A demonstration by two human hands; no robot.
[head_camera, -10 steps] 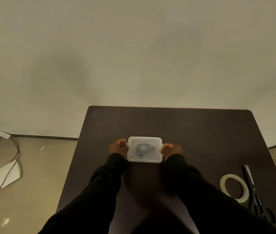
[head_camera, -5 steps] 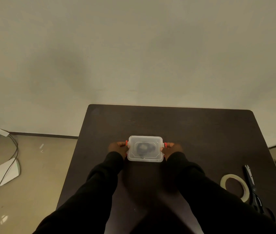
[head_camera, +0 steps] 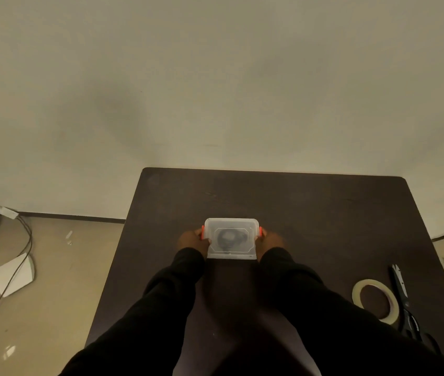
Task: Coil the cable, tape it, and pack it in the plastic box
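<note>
A small clear plastic box (head_camera: pixel 231 251) with its lid on sits in the middle of the dark table (head_camera: pixel 310 213). Through the lid I see the dark coiled cable (head_camera: pixel 229 237) inside. Orange latches show at both short sides of the box. My left hand (head_camera: pixel 191 240) presses against the left latch and my right hand (head_camera: pixel 269 240) against the right one, both gripping the box's ends.
A roll of tape (head_camera: pixel 375 299) and black scissors (head_camera: pixel 405 302) lie at the table's right front. On the floor to the left are a white device (head_camera: pixel 15 274) and a trailing cord (head_camera: pixel 25 240). The wall rises behind the table.
The orange latches, hidden a second ago, now show at both ends of the box. My hands stayed at the box's sides, shifting slightly; the box has hardly moved.
</note>
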